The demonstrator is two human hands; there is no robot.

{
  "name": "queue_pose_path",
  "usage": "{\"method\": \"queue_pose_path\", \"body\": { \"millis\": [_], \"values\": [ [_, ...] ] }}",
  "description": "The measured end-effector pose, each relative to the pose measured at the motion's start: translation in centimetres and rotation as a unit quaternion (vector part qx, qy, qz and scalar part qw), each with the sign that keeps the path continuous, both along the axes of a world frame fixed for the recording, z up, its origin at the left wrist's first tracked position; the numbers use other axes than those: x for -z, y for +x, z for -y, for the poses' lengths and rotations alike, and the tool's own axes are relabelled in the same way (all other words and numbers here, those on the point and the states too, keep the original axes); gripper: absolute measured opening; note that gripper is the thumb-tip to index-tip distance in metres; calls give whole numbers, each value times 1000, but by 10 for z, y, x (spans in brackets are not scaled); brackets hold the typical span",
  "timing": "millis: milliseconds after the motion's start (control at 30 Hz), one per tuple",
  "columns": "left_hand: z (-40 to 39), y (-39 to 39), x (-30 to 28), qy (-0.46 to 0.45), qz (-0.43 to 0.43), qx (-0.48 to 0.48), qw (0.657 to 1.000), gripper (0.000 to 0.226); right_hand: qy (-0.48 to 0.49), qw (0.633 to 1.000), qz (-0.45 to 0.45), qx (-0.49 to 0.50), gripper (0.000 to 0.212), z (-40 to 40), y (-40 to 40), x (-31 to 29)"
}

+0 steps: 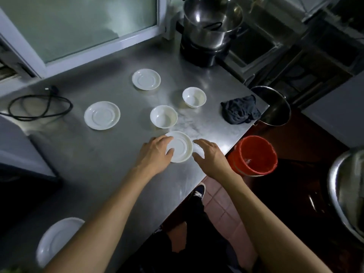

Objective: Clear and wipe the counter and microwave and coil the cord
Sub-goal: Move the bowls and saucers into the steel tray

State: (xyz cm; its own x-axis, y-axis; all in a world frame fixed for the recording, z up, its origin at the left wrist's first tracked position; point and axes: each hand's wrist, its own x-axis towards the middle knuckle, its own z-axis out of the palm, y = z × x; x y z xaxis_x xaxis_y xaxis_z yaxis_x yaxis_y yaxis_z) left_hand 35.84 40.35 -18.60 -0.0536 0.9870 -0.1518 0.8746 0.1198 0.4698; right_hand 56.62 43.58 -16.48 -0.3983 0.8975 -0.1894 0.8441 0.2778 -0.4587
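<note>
Two bare hands reached over the steel counter [110, 166] toward one white saucer [182, 147] near its front edge. The left hand [156, 152] gripped that saucer by its left rim, fingers curled over the far edge and the thumb pressed on the upper face. The right hand [209, 154] hovered just right of the saucer, fingers spread and loosely bent, holding nothing; whether a fingertip touched the rim could not be told.

Just beyond the held saucer stood a small white bowl [163, 116], and farther beyond and to the right a second bowl [194, 97]. Beyond and left of the grip lay a second saucer [102, 115], with a third saucer [146, 79] farther back. A fourth saucer [57, 240] sat well behind the grip, near the left forearm. A dark cloth [240, 109] lay crumpled to the far right at the counter's edge. The black cord [40, 107] lay in a loose loop far to the left, its plug [51, 89] resting on the counter. Below the right hand, on the floor, stood a red bucket [254, 154]. A steel pot [211, 22] sat at the far end of the counter.
</note>
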Motion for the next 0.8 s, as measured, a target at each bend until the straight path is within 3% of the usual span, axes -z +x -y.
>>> {"method": "queue_pose_path", "body": {
  "millis": [300,567,800],
  "values": [
    [-66,3,26,-29,-74,-56,995,51,-9,997,9,-79,52,-112,-18,39],
    [-140,5,43,-87,-138,-109,980,72,18,992,23,-122,56,-206,-21,64],
    [-178,15,55,-163,-112,-173,965,96,13,986,68,-152,67,-265,-23,83]
  ]
}}
